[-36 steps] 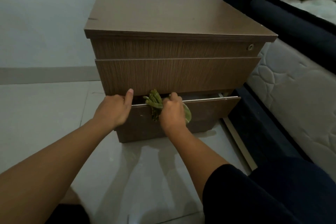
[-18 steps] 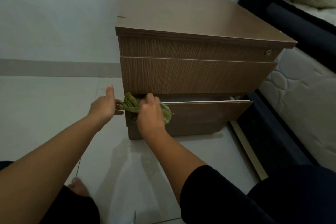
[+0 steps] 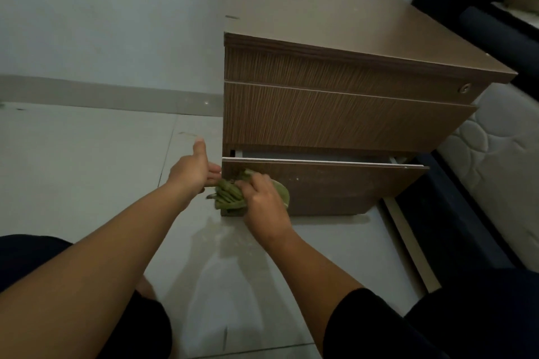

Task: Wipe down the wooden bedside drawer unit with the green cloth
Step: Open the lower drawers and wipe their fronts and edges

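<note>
The wooden bedside drawer unit (image 3: 335, 114) stands on the tiled floor against the wall, right of centre. Its bottom drawer (image 3: 344, 183) is pulled out a little. My right hand (image 3: 262, 201) presses the bunched green cloth (image 3: 230, 194) against the lower left corner of that drawer front. My left hand (image 3: 194, 170) is at the drawer's left edge, thumb up, fingers reaching to the corner beside the cloth. Part of the cloth is hidden under my right hand.
A bed with a quilted mattress (image 3: 495, 166) and dark frame (image 3: 455, 213) stands close on the right of the unit. A pale wall and skirting (image 3: 110, 93) run behind. Light floor tiles (image 3: 87, 172) spread to the left. My dark-clothed knees are at the bottom.
My right hand has slid the cloth leftward along the bottom drawer to its left corner and down its front. My left hand moved off the drawer top to the left edge. The view shifted left.
</note>
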`<state>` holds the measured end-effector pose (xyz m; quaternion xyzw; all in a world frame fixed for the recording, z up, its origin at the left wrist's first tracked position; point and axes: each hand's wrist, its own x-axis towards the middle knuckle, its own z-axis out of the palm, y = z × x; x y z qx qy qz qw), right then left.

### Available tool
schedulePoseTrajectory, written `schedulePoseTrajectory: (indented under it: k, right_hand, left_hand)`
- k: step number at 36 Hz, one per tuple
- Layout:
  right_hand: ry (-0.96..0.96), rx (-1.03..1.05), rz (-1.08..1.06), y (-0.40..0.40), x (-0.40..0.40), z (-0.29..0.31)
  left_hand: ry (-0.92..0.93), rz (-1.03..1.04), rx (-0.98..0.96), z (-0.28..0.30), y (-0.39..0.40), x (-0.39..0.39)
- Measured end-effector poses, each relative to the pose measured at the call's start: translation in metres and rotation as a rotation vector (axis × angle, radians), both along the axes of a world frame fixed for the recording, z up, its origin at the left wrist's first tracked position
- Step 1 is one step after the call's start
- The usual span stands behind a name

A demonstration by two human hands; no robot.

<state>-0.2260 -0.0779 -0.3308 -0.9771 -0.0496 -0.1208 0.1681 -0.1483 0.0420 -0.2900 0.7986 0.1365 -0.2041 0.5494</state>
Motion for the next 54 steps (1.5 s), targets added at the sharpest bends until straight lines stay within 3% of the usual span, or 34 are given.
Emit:
schedulePoseTrajectory:
  k: [9,23,28,33,37,42,46,50,54]
  right_hand:
    - [0.105,-0.044,-0.195,-0.034,0.007,0.008]
    - [0.243,0.006,-0.225,-0.039,0.040,0.017]
    - [0.250,0.350,-0.414,-0.028,0.030,0.005]
    - [0.387,0.790,-0.743,-0.017,0.020,-0.006]
    - [0.458,1.047,-0.865,-0.007,0.020,-0.016]
    - [0.453,1.144,-0.824,-0.001,0.023,-0.017]
    - [0.468,1.188,-0.756,-0.004,0.022,-0.014]
    - [0.549,1.527,-0.680,-0.012,0.017,-0.010]
    - [0.647,1.805,-0.537,-0.021,0.009,0.000]
  left_hand:
    - [0.093,0.039,-0.183,-0.001,-0.002,-0.001]
    - [0.085,0.114,-0.386,0.004,-0.019,0.003]
    - [0.048,0.135,-0.238,-0.004,-0.021,0.010]
    - [0.043,0.127,-0.162,-0.005,-0.020,0.011]
    - [0.030,0.123,-0.130,-0.005,-0.018,0.010]
    - [0.024,0.100,-0.027,-0.009,-0.012,0.012]
    - [0.127,-0.024,0.095,-0.014,-0.008,0.007]
    - [0.267,-0.207,0.095,-0.013,-0.001,-0.007]
    - [0.420,-0.373,-0.077,-0.018,0.008,-0.013]
